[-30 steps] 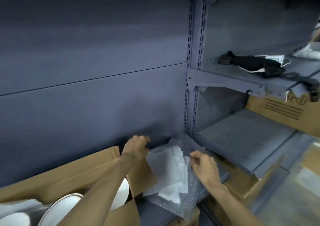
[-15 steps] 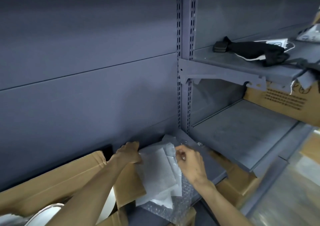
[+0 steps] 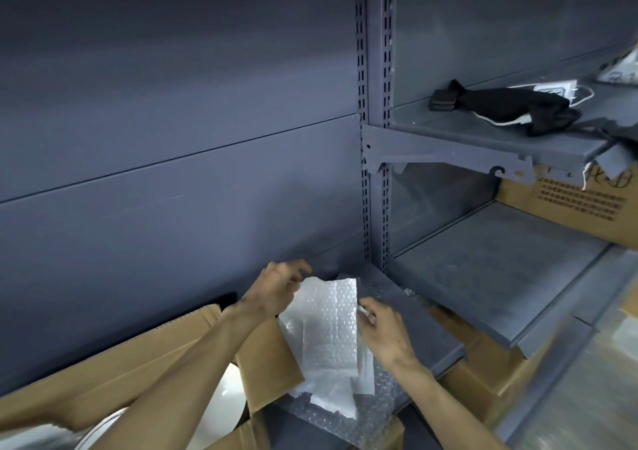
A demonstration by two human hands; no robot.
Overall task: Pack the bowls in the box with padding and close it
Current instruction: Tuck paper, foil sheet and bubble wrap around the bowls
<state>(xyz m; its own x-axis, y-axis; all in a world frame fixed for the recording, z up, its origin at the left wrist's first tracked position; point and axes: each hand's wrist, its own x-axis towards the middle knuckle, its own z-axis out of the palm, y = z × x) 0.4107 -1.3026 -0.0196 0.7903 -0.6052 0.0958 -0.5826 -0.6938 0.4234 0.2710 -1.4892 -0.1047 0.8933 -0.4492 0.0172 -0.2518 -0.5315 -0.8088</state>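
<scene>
On the low grey shelf, just right of the open cardboard box: sheet of bubble wrap, held up between both hands, long axis running up and away from the body, lower end trailing over more wrap piled on the shelf

Left hand at the sheet's top left corner, fingers curled, thumb and forefinger apparently pinching the edge; exact contact hard to make out

Right hand on the sheet's right edge about midway down, fingers bent in on it, grip looks light

White bowls showing inside the box, below and left of the left forearm, partly hidden by it; flaps standing open

Padding step, by the look of it: sheet lying right of the box mouth, so next move likely a swing leftward and down over the bowls. Left hand nearer the box, probably leading; right hand following with the trailing edge. Risk of snagging on the raised flap between sheet and bowls
</scene>
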